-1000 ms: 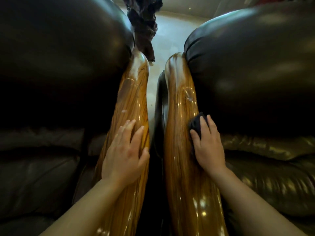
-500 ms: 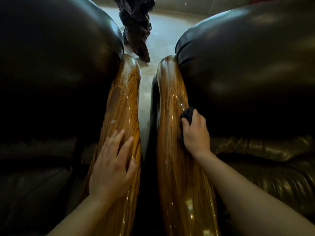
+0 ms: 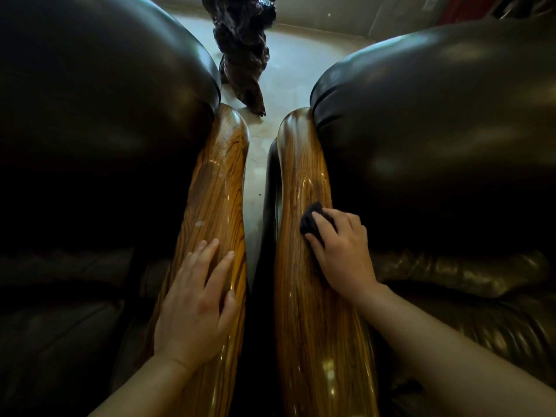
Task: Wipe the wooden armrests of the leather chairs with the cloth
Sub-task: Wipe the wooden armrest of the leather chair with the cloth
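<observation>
Two glossy wooden armrests run side by side away from me: the left armrest [image 3: 216, 188] and the right armrest [image 3: 301, 164]. My right hand [image 3: 343, 251] presses a small dark cloth [image 3: 313, 221] onto the inner side of the right armrest, about halfway along it. My left hand [image 3: 195, 302] lies flat on the left armrest with fingers spread and nothing in it. A pale smear marks the left armrest just beyond my fingertips.
Dark leather chair backs bulge on both sides: the left chair [image 3: 99, 109] and the right chair [image 3: 436, 121]. A narrow gap between the armrests shows pale floor [image 3: 255, 164]. A dark gnarled wooden piece [image 3: 240, 49] stands on the floor beyond the armrests.
My right hand has slid the cloth forward along the right armrest, then turned slightly across it. My left hand has stayed flat on the left armrest.
</observation>
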Demonstrator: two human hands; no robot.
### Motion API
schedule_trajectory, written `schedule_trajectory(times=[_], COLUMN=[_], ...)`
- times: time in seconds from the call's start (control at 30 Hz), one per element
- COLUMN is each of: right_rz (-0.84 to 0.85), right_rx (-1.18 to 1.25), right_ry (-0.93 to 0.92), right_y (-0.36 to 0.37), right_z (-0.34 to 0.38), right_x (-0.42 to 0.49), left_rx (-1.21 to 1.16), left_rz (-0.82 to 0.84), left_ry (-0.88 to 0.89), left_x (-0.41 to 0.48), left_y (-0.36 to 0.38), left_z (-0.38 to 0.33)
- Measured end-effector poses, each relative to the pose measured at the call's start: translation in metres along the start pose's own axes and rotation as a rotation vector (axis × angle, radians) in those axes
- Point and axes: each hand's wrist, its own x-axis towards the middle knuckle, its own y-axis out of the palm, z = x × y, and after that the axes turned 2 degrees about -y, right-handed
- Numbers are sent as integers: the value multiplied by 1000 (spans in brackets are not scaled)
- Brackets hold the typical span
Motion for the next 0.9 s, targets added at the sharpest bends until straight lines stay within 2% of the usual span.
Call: schedule_trajectory(times=[0.07,0.17,0.2,0.3,0.37,0.43,0.57,0.77,0.83,0.9], right_rz=[-56,-122,-98,36,111,153,150,157,129,124], right_rx=[165,608,609,449,322,78,-9,-50,-56,-24], right_ry=[67,283,312,305,110,-95,55,102,67,-88], right_y=[-13,-31,-32,-18,-3,10,17,28,26,19], right_z=[-5,-12,-16,-11,4,7,-2,-11,-9,1], right_x=[14,48,55,48,25,16,74,155,162,150], left_rx=[-7,-18,-19,-15,-13,-9,5,30,37,38], left_rz=[2,-4,-6,-12,-16,-19,-24,-18,-17,-19], left_ry=[3,3,7,12,12,11,22,21,21,16], left_x=[0,0,1,0,0,1,0,0,0,1], left_y=[0,0,0,2,1,0,1,3,2,1], left_z=[0,0,0,0,0,-1,-1,2,2,1])
